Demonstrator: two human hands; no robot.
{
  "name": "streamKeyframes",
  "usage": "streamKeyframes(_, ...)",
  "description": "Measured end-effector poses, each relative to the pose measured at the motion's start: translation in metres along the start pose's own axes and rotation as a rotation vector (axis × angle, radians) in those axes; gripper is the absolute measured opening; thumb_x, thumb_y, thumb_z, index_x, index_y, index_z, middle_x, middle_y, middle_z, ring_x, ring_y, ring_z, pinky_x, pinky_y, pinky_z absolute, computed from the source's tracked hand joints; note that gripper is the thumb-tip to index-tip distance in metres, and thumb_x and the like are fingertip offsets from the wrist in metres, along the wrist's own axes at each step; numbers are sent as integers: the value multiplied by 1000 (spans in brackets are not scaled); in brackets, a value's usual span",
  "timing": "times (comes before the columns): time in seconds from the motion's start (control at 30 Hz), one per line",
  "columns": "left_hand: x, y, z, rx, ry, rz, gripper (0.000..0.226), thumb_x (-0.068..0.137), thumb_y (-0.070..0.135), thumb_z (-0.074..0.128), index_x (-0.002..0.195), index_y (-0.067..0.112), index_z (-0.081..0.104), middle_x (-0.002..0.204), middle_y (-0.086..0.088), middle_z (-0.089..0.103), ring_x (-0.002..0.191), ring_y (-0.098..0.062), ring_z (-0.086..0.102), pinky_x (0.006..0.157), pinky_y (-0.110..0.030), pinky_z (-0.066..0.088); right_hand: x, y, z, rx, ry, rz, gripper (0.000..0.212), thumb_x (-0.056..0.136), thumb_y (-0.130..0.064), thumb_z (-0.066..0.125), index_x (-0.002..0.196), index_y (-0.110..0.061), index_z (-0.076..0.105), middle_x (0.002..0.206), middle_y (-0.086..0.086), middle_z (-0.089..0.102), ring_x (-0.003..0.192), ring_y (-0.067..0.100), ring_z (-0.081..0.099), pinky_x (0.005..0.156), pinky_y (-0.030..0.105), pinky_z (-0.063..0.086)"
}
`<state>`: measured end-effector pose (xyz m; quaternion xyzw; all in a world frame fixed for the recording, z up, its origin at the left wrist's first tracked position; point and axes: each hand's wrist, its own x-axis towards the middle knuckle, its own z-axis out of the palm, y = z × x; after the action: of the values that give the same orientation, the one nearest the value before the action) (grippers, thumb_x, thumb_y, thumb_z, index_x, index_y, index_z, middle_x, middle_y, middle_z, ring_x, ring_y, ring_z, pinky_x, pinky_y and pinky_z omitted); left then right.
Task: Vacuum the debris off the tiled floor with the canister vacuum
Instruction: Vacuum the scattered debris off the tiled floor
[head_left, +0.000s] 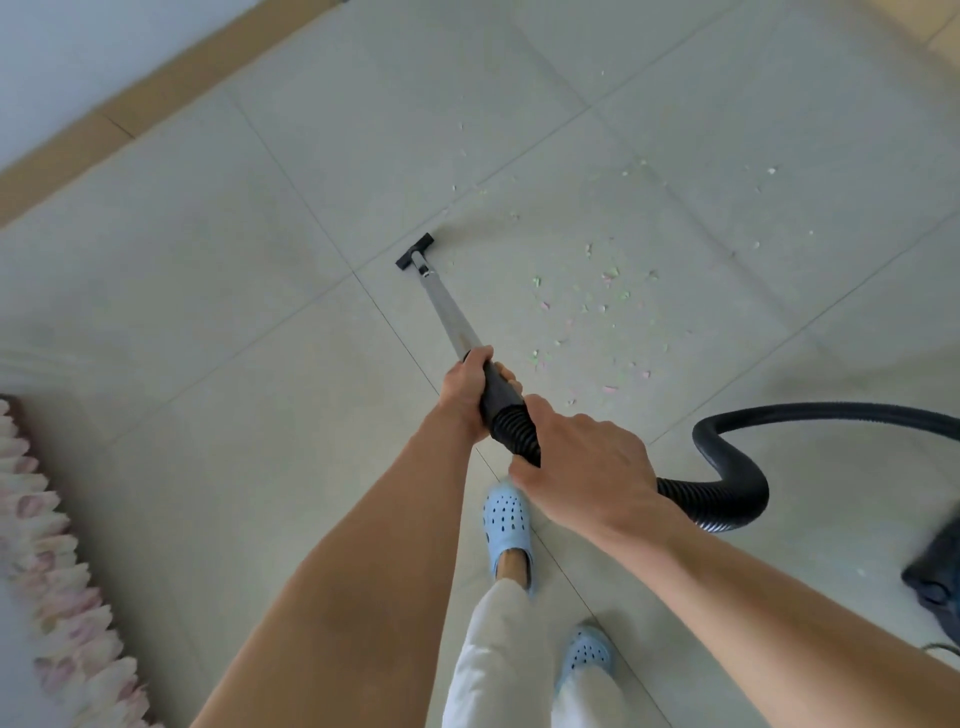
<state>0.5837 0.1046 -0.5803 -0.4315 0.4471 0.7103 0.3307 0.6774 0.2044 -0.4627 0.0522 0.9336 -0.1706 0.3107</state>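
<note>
While both hands are closed on the vacuum's handle end, the floor nozzle (415, 251) sits flat on the tiled floor (270, 218) at the far left edge of the mess, near a grout crossing. Left hand (466, 391) wraps the black cuff where the metal wand (449, 312) begins; right hand (584, 467) grips the ribbed hose (727, 467) just behind it, thumb side toward the left hand. Debris (597, 301): pale green, pink and white flecks, scattered to the right of the nozzle and wand and thinning toward the far tiles; most of it not yet collected, so the task looks early. Handling judgement: wand is rigid and light, steers well from the cuff, so the forward hand should guide and the rear hand should push and pull. Hose is soft and springy, looped on the floor to the right; it will tug sideways if the loop tightens. Flecks look feather-light and may scatter if the nozzle is swept fast. Canister (935, 571) is at the right frame edge, blurred, probably the dark body there; heavier, it would likely drag by the hose. Person's feet in light blue clogs (506, 525) stand behind the wand. A fringed rug (52, 571) lies at left, well apart from the nozzle.
</note>
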Motion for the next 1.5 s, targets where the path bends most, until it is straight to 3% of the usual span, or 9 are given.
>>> streamKeyframes(0.33, 41, 72, 32, -7, -65, 9, 16, 97, 17, 51, 85, 8, 45, 65, -6, 46, 46, -17, 48, 43, -21, 47, 67, -17, -39, -3, 91, 10, 48, 101, -34, 46, 145, -19, 35, 86, -1, 55, 71, 26, 54, 62, 31, 38)
streamKeyframes(0.67, 57, 103, 35, 58, -16, -1, 13, 96, 13, 53, 89, 6, 46, 61, -7, 49, 45, -17, 49, 43, -21, 47, 100, -28, -46, 50, 57, 38, 43, 100, -35, 47, 138, -17, 39, 86, 0, 54, 71, 27, 54, 63, 32, 39)
streamKeyframes(1.17, 10, 22, 37, 119, 6, -46, 14, 95, 15, 55, 88, 7, 46, 56, -7, 50, 41, -18, 48, 43, -22, 47, 18, 14, -26, 119, -3, 50, 39, 99, -40, 46, 133, -21, 40, 87, -3, 56, 74, 25, 55, 65, 32, 40)
streamKeyframes(1.5, -13, -41, 52, 96, 0, -44, 16, 95, 15, 55, 85, 7, 46, 57, -7, 50, 41, -19, 49, 43, -22, 47, -31, 58, -11, 62, 8, 38, 46, 101, -41, 45, 141, -21, 36, 90, -1, 54, 76, 26, 52, 67, 32, 38)
